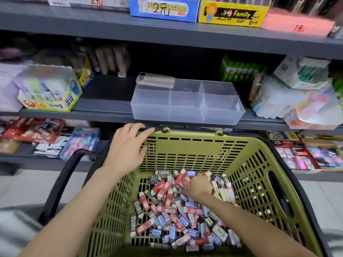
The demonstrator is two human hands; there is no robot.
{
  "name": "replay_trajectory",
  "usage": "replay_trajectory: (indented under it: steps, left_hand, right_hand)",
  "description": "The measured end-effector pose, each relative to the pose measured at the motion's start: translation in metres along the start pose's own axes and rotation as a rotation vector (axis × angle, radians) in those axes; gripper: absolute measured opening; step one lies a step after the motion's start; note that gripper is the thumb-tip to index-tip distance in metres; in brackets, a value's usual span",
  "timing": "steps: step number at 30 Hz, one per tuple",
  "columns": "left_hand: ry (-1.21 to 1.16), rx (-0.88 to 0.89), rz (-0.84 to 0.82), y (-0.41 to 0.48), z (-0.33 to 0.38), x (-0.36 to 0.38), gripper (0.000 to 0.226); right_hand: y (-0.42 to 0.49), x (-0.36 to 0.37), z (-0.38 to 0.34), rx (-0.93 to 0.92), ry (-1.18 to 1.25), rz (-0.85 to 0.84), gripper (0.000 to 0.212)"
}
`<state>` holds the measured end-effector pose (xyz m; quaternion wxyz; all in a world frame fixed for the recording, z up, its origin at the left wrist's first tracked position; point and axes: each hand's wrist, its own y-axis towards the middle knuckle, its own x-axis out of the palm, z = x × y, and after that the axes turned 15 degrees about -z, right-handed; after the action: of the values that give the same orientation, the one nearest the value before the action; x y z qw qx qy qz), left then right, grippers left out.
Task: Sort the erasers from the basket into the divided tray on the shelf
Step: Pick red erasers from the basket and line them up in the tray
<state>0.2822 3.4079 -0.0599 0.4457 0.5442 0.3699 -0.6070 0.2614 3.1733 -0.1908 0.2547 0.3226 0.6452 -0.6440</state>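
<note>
Many small erasers (pixel 167 216) lie piled in the green basket (pixel 194 135). My left hand (pixel 128 147) rests on its far rim, fingers straight and a little spread. My right hand (pixel 197 186) digs into the pile, fingers bent; I cannot tell if it holds one. The clear divided tray (pixel 185 106) sits on the grey shelf (pixel 104 112) above.

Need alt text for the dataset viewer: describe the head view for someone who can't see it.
A person's right hand digs into a pile of sleeved erasers in a green basket, while the left hand rests on its far rim. A clear divided tray sits on the shelf just above.
</note>
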Motion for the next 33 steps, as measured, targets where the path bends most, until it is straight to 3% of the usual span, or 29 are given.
replay_trajectory:
  steps: [3, 7, 10, 12, 14, 15, 16, 18, 20, 22, 23, 25, 27, 29, 33]
  left_hand:
    - [0.005, 0.007, -0.022, 0.0, 0.0, -0.001, 0.056]
    - [-0.043, -0.035, -0.067, -0.003, 0.004, -0.006, 0.054]
    - [-0.167, -0.094, -0.016, -0.005, 0.029, -0.013, 0.046]
    - [-0.491, -0.125, -0.091, -0.005, 0.054, -0.02, 0.056]
    - [-1.145, -0.196, -0.44, 0.0, 0.078, -0.028, 0.083]
    - [-1.486, -0.228, -0.587, 0.003, 0.088, -0.028, 0.085]
    - [-1.739, -0.263, -0.647, 0.006, 0.093, -0.024, 0.077]
    - [-2.001, -0.398, -0.597, 0.013, 0.096, -0.012, 0.054]
    - [-2.11, -0.543, -0.51, 0.017, 0.093, -0.004, 0.037]
    - [-2.154, -0.608, -0.466, 0.018, 0.083, 0.002, 0.025]
    - [-2.135, -0.626, -0.449, 0.017, 0.078, 0.003, 0.026]
    - [-2.012, -0.652, -0.414, 0.018, 0.069, 0.001, 0.035]
    - [-1.961, -0.701, -0.378, 0.02, 0.061, -0.001, 0.029]
    - [-2.016, -0.763, -0.368, 0.021, 0.053, -0.006, 0.018]
    - [-1.994, -0.795, -0.353, 0.019, 0.041, -0.001, 0.032]
  right_hand:
    - [-0.001, 0.006, 0.003, -0.054, 0.101, 0.068, 0.055]
    - [-0.015, -0.01, 0.013, -0.142, 0.301, 0.034, 0.054]
    - [-0.038, -0.035, 0.013, -0.285, 0.687, -0.059, 0.04]
    - [-0.058, -0.06, 0.008, -0.425, 0.887, -0.043, 0.035]
    - [-0.077, -0.083, -0.001, -0.572, 0.938, 0.031, 0.031]
    - [-0.086, -0.091, -0.009, -0.621, 0.901, 0.079, 0.027]
    - [-0.093, -0.097, -0.017, -0.646, 0.836, 0.119, 0.021]
    - [-0.102, -0.104, -0.028, -0.681, 0.749, 0.111, 0.024]
    - [-0.103, -0.11, -0.024, -0.824, 0.887, -0.153, 0.038]
    - [-0.097, -0.114, -0.008, -0.965, 1.105, -0.451, 0.035]
    - [-0.089, -0.11, -0.001, -0.913, 1.179, -0.449, 0.027]
    - [-0.064, -0.092, 0.01, -0.571, 1.131, -0.226, 0.017]
    - [-0.036, -0.061, 0.014, -0.293, 0.701, -0.077, 0.03]
    - [-0.017, -0.033, 0.008, -0.217, 0.416, -0.1, 0.041]
    - [0.0, -0.011, -0.016, -0.197, 0.44, 0.0, 0.051]
